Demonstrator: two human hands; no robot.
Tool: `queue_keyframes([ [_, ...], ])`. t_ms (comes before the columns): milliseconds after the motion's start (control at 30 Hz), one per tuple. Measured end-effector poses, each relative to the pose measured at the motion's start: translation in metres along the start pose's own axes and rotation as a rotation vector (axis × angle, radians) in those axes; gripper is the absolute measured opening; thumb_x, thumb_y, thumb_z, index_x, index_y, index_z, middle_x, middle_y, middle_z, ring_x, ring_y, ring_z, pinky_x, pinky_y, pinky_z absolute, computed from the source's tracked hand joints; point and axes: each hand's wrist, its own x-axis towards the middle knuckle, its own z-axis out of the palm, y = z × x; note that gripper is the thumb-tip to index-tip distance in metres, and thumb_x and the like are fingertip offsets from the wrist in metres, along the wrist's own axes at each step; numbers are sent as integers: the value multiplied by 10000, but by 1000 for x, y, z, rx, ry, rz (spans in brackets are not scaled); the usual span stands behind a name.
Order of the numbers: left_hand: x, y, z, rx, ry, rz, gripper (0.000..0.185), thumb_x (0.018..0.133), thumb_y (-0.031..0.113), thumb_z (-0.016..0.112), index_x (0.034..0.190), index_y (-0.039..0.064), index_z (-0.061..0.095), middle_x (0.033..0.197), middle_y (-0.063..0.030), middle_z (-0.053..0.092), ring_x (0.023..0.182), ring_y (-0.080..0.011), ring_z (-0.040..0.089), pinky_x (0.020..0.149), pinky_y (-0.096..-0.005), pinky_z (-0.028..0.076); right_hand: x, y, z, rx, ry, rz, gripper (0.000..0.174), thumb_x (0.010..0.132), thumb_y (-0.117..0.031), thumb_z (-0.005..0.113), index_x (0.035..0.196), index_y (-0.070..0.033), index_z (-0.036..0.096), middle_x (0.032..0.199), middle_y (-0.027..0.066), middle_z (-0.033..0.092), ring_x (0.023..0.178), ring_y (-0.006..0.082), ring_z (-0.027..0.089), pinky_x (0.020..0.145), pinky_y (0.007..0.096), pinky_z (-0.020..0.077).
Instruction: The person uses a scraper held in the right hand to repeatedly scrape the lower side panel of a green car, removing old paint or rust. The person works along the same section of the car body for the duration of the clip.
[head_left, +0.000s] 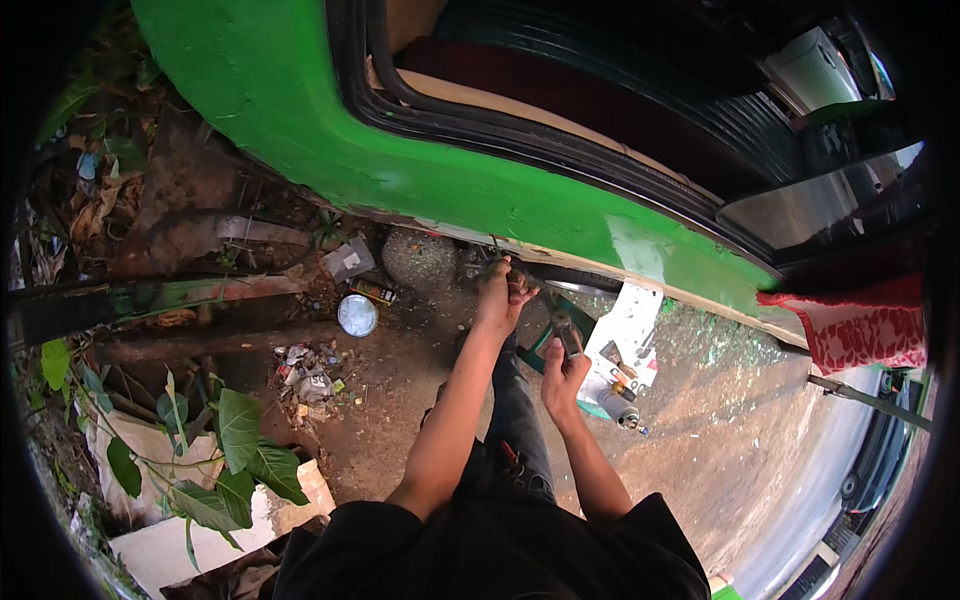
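Observation:
Before me is a vehicle's green body panel with a lower edge of bare, pale material. My left hand is at this edge, fingers curled around a small dark tool or rod whose thin end points up to the panel; its kind is unclear. Lower and to the right, my right hand grips a dark metal tool, perhaps a hammer, its head partly hidden. Under the panel, behind the right hand, a white sheet with small items lies over a green object. A spray-gun-like metal canister rests near the sheet's lower end.
A rounded stone stands under the panel, with a round tin nearby. Litter lies on the ground. Leafy branches and a pale slab are at lower left. A red patterned cloth hangs at right.

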Motion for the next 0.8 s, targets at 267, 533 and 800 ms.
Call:
queue_keyframes([
  [267,-6,5,-1,-35,-82,66,207,944,151,431,1140,85,435,609,-17,448,545,-148,455,721,-387,478,-12,-12,5,12,-52,-6,171,895,-119,566,934,46,549,605,36,522,549,56,441,454,231,365],
  [533,-11,19,-15,-187,-119,15,290,924,147,444,1186,22,434,633,-30,452,567,-151,445,697,-347,463,-20,-11,13,10,-87,-18,223,912,-183,530,865,35,539,602,-5,473,534,49,389,451,227,307],
  [800,-19,40,-38,-159,-268,-16,366,918,136,438,1225,-62,410,643,-30,386,611,-151,395,634,-308,410,-22,-28,23,-141,-257,-152,146,792,-84,613,789,-1,493,586,98,450,482,152,449,468,274,381],
])
